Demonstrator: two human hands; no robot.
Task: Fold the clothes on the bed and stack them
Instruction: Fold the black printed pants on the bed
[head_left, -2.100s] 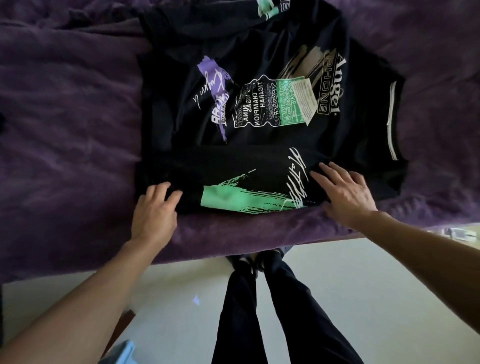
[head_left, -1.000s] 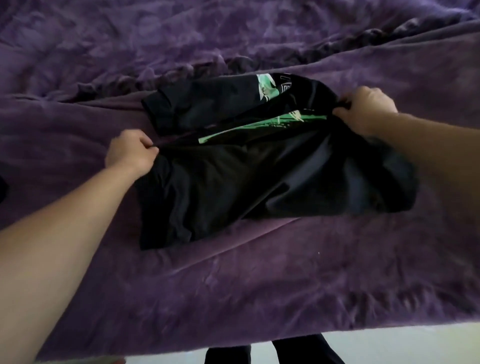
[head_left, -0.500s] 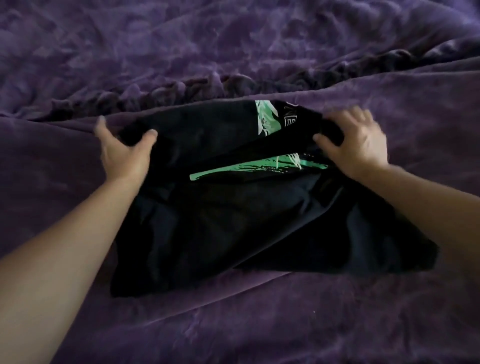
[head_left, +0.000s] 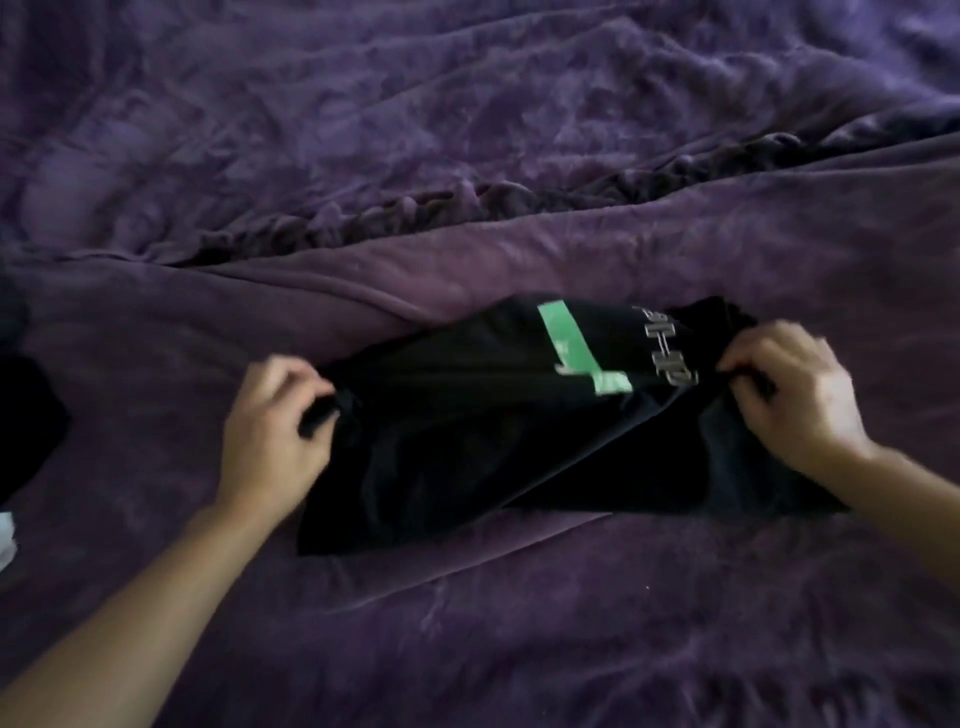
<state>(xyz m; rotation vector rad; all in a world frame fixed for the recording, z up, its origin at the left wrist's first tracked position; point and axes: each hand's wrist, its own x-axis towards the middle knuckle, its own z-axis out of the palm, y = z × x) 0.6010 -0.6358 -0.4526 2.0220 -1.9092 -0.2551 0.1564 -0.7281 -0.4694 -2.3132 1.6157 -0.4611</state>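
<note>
Left hand (head_left: 270, 431) and right hand (head_left: 795, 395) pinch the black shirt (head_left: 493, 431) by its ends; a dark garment (head_left: 26, 415) lies well left of it on the bed (head_left: 467, 156).

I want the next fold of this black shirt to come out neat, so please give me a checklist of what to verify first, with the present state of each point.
1. Left hand grips the left end of the shirt: ok.
2. Right hand grips the right end: ok.
3. Layers lined up: not ok; a lower layer sticks out at the near right, and the near edge runs slanted.
4. Sleeves tucked inside: cannot tell.
5. Stack ready to receive it: cannot tell; the dark garment at the left is cut off by the frame.
</note>
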